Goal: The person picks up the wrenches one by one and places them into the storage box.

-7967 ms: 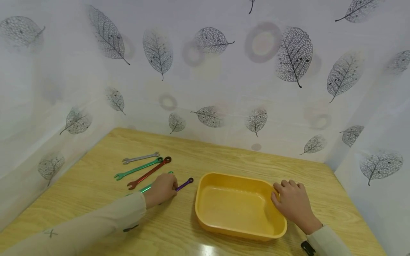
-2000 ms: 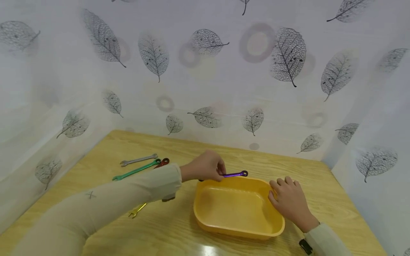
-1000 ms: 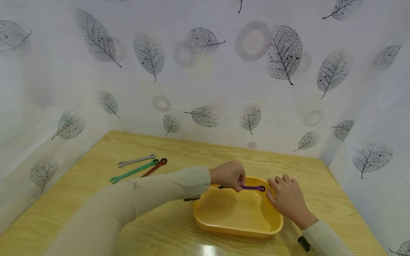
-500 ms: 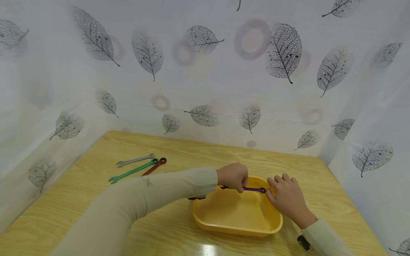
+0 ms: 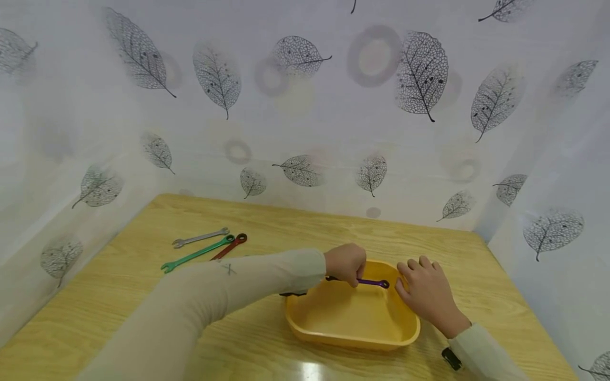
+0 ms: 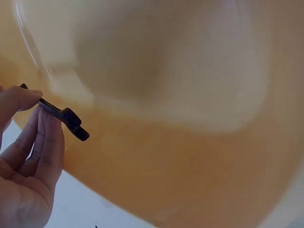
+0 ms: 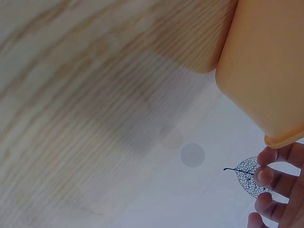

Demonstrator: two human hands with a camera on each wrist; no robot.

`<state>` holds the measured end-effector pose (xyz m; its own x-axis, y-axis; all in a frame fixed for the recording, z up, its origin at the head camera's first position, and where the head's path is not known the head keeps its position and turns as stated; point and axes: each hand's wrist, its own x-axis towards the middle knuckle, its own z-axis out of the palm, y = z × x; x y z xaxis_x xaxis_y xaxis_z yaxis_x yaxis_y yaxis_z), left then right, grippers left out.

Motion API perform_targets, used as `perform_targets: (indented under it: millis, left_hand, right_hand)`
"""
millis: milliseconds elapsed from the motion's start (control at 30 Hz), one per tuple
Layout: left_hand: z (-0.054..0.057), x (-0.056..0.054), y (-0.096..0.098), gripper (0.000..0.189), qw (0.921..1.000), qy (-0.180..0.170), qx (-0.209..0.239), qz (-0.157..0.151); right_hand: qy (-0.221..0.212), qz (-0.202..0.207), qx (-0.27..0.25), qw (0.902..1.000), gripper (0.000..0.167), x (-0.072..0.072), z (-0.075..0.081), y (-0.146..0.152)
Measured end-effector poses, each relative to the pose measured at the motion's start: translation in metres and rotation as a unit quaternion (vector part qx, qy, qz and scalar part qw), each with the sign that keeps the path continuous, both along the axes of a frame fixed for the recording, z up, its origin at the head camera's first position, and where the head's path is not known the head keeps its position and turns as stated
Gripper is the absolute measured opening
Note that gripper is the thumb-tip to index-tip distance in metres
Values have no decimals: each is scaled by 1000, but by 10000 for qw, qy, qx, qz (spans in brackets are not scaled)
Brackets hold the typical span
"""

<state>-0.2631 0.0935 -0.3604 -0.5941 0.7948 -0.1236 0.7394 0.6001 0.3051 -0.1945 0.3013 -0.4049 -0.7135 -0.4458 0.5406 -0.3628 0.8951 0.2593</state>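
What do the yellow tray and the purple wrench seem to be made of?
Yellow tray: probably moulded plastic, smooth and fairly glossy; soft reflections and rounded corners suggest it.
Purple wrench: likely metal, perhaps colour-coated; its slim shank and ring end suggest this; gloss unclear.

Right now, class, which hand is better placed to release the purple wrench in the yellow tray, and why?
Probably the left hand: it pinches the purple wrench over the yellow tray. The right hand holds no wrench; its fingers touch the tray at the right end.
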Motion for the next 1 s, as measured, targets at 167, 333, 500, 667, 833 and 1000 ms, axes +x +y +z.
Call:
perform_targets:
  millis: [167,333,500,667,833,1000]
  left_hand:
    - [-1,2,4,18,9998,-5,-104,183]
    - [-5,4,8,23,9995,178,-146,222]
    - [-9,5,11,23,9990,348,-212,184]
    - [-14,6,14,25,9984,461,-281,153]
    - [-16,8,15,29,9983,467,-321,101]
    - [-16,12,15,31,9981,484,-376,87]
  right_hand:
    - [50,44,7,10000,16,-1,0,0]
    - [122,79,33,9999,17,-1,2,-1]
    - [176,120,57,9998,16,-1,2,-1]
    - [161,125,53,9998,17,-1,2,0]
    - [140,117,37,9998,15,0,2,-1]
    - [122,98,27,9999,16,1,2,-1]
